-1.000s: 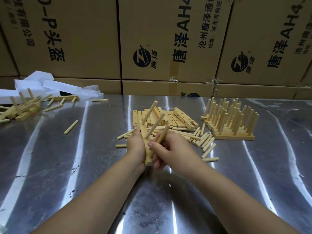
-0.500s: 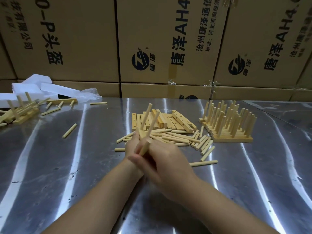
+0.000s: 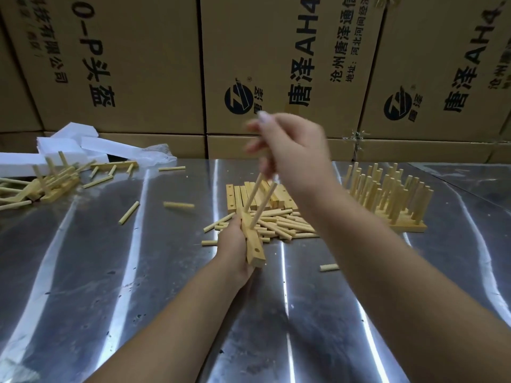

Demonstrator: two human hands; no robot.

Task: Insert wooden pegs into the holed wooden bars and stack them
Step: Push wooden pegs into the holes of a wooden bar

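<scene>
Holed bar [image 3: 253, 244] with two pegs [image 3: 253, 193] standing in it, tilted just above the metal surface [image 3: 110, 272], left hand [image 3: 233, 244] grip wrapped round it; right hand [image 3: 293, 150] high over the peg tops, blurred, cannot tell its grip; loose pegs [image 3: 279, 225] behind.

Reflective metal surface [image 3: 110, 272] bearing, at centre, a row of holed bars [image 3: 235, 196] just behind a heap of loose pegs [image 3: 282, 226], at right an upright block of pegged bars [image 3: 409, 226], at far left a jumble of pegged bars [image 3: 47, 186] beside white foam pieces [image 3: 69, 145], and stray pegs [image 3: 128, 212] between.
</scene>
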